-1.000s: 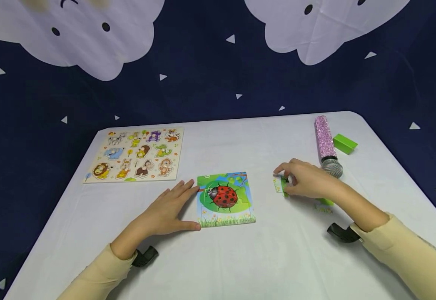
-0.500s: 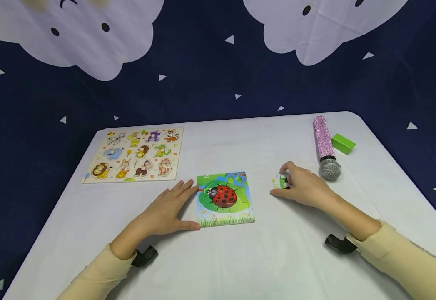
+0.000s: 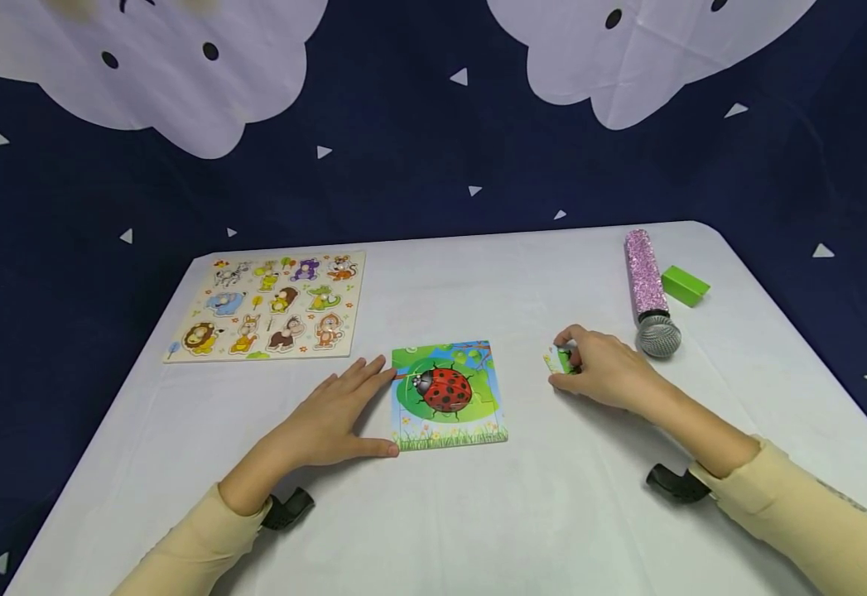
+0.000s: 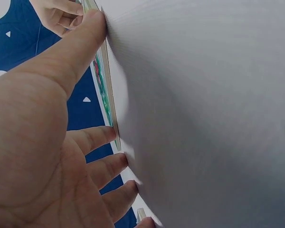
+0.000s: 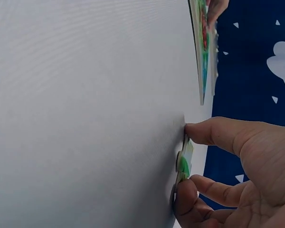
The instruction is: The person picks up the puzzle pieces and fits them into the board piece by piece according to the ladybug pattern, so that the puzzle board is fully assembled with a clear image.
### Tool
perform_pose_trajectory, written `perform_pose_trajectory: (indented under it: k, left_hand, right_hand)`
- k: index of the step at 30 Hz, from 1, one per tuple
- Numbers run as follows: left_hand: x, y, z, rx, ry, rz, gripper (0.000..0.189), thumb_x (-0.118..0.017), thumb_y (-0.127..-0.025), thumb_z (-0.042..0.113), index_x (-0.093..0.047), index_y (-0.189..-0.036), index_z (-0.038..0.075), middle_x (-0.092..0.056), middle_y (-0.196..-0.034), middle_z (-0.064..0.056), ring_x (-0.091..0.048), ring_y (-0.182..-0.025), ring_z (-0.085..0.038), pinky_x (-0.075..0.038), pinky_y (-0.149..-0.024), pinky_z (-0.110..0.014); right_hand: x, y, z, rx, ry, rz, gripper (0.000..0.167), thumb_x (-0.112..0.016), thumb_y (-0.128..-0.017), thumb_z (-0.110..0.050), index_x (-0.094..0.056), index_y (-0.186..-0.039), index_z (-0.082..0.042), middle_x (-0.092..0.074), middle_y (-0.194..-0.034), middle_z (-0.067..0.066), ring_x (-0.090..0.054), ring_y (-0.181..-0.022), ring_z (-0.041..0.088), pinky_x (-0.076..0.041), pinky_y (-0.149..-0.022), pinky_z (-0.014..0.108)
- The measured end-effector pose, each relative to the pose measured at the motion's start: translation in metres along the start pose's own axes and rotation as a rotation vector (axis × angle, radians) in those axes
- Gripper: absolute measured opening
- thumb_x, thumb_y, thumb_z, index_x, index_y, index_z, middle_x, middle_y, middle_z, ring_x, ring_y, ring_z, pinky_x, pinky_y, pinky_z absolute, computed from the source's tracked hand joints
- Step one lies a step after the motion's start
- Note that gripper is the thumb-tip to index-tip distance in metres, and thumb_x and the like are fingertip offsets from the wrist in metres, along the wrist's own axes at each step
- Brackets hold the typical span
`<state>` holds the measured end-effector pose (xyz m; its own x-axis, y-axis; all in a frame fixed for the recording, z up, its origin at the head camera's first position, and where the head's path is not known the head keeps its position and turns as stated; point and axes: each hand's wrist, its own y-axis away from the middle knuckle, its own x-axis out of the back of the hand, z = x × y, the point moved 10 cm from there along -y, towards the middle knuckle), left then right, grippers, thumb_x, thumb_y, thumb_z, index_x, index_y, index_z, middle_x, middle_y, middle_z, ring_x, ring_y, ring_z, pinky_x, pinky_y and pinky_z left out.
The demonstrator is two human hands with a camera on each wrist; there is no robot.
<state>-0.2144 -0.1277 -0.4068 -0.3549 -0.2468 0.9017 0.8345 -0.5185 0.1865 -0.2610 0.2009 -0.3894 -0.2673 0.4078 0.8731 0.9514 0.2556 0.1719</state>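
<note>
A square ladybug puzzle [image 3: 444, 393] lies flat on the white table, its red ladybug picture facing up. Spread along its left edge, my left hand [image 3: 336, 418] touches it with the thumb at the near corner and fingertips higher up. To the right of the puzzle, my right hand [image 3: 608, 368] pinches a small puzzle piece [image 3: 560, 360] between thumb and fingers, at table level. The right wrist view shows this green and pale piece [image 5: 184, 164] tilted, with the thumb at one end and curled fingers at the other. The hand hides part of it.
An animal peg puzzle board [image 3: 269, 310] lies at the back left. At the back right are a pink glittery microphone [image 3: 649, 290] and a green block [image 3: 685, 285]. White cloth covers the table [image 3: 478, 530]; a dark blue patterned backdrop [image 3: 403, 124] hangs behind.
My right thumb and fingers have closed round the piece, which has turned slightly. Another piece seen earlier beside the right wrist no longer shows. My left hand and the ladybug puzzle stay put.
</note>
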Motion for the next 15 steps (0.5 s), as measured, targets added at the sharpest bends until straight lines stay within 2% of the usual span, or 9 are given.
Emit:
perform_pose_trajectory:
  k: [4, 9, 15]
  left_hand:
    - [-0.0006, 0.0000, -0.0003, 0.001, 0.000, -0.002, 0.109, -0.081, -0.087, 0.066, -0.034, -0.169, 0.014, -0.024, -0.180, -0.012, -0.022, -0.166, -0.043, -0.023, -0.129, -0.072]
    - [-0.0004, -0.0001, -0.0002, -0.002, -0.001, -0.001, 0.108, -0.081, -0.087, 0.066, -0.034, -0.170, 0.015, -0.025, -0.180, -0.012, -0.022, -0.166, -0.043, -0.024, -0.129, -0.072]
    - [0.0005, -0.0001, 0.0000, -0.004, -0.005, 0.004, 0.108, -0.081, -0.087, 0.066, -0.034, -0.169, 0.015, -0.025, -0.180, -0.012, -0.022, -0.166, -0.043, -0.024, -0.129, -0.072]
  right_hand:
    - [0.0024, 0.0008, 0.0021, 0.001, 0.009, 0.004, 0.061, -0.084, -0.090, -0.033, -0.062, -0.135, 0.002, -0.075, -0.099, 0.007, -0.064, -0.086, 0.019, -0.052, -0.070, 0.035]
    - [0.0064, 0.0031, 0.0062, -0.018, 0.026, 0.009, 0.060, -0.085, -0.089, -0.039, -0.065, -0.131, -0.001, -0.072, -0.099, 0.007, -0.061, -0.084, 0.020, -0.050, -0.066, 0.034]
    - [0.0086, 0.0039, 0.0055, 0.013, 0.030, -0.014, 0.055, -0.086, -0.089, -0.032, -0.068, -0.131, -0.002, -0.071, -0.098, 0.007, -0.059, -0.083, 0.019, -0.047, -0.067, 0.032]
